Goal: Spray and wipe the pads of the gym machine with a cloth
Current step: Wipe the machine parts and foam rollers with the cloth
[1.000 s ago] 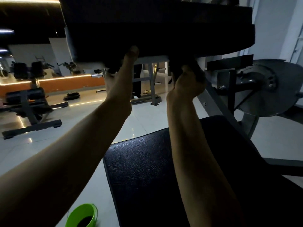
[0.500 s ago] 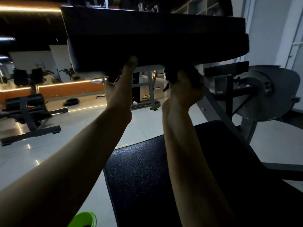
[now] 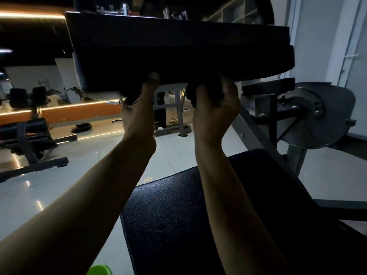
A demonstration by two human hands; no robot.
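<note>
Bucket (image 3: 99,269), green, sitting on floor at bottom edge. Left hand (image 3: 139,114) reaching up, thumb touching lower edge of upper pad (image 3: 178,56); fingers hidden, cannot tell grip. Right hand (image 3: 216,116) clutching dark cloth (image 3: 200,92), pressing it against pad underside. Seat pad (image 3: 174,219) lying beneath forearms.

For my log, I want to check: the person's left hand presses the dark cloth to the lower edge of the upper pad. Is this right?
Not quite: the head view shows the dark cloth bunched in the right hand, not the left. The left hand shows only its thumb up against the upper pad. The cloth is indeed at the pad's lower edge.
</note>
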